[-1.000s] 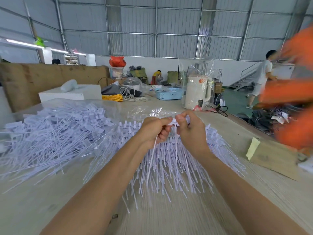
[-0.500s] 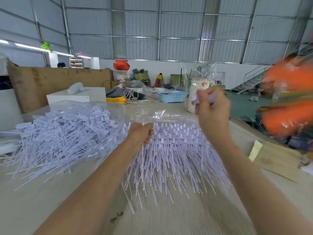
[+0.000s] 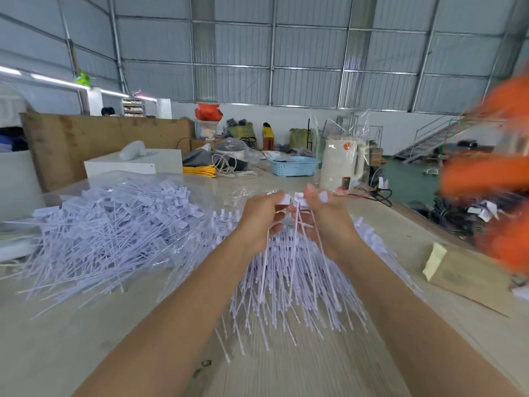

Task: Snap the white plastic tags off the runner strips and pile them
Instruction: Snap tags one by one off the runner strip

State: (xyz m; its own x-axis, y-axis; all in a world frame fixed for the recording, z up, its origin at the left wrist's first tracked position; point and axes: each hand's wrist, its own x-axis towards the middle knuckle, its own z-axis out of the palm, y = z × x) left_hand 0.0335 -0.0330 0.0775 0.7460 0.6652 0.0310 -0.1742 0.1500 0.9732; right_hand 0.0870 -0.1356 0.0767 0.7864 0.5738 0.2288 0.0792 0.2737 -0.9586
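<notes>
— Now, what is held by the hands?
— A white tag strip [image 3: 296, 213] is pinched at its head by the left hand [image 3: 262, 222] and right hand [image 3: 326, 222], fingers curled, above the near tag heap [image 3: 289, 279]; a loose pile [image 3: 114, 222] lies left.

A warehouse workshop: corrugated metal walls [image 3: 309, 53], steel stairs [image 3: 429, 138], cluttered worktable [image 3: 71, 339].
</notes>
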